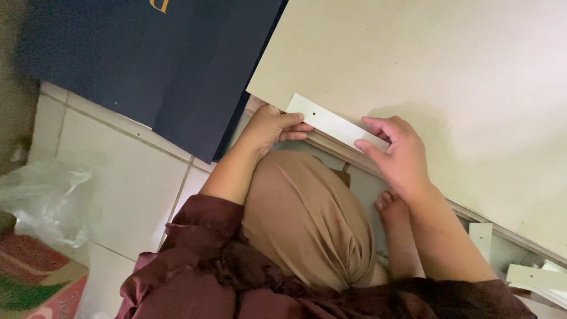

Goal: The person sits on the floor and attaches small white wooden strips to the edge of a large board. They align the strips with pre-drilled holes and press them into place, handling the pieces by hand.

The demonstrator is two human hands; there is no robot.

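Note:
A narrow white card strip (331,121) with a small punched hole lies along the near edge of a large beige board (449,65). My left hand (273,127) pinches the strip's left end between thumb and fingers. My right hand (397,152) pinches its right end, fingers on top of the board's edge. Both hands hold the strip level over the board. Below them are my bent knee in tan fabric (307,218) and my bare foot (394,220) on the floor.
A dark blue folded sheet or bag (153,65) lies on the white tiled floor (118,183) at upper left. Crumpled clear plastic (44,198) and a red-green carton (35,283) sit at left. More white strips (531,276) lie at lower right.

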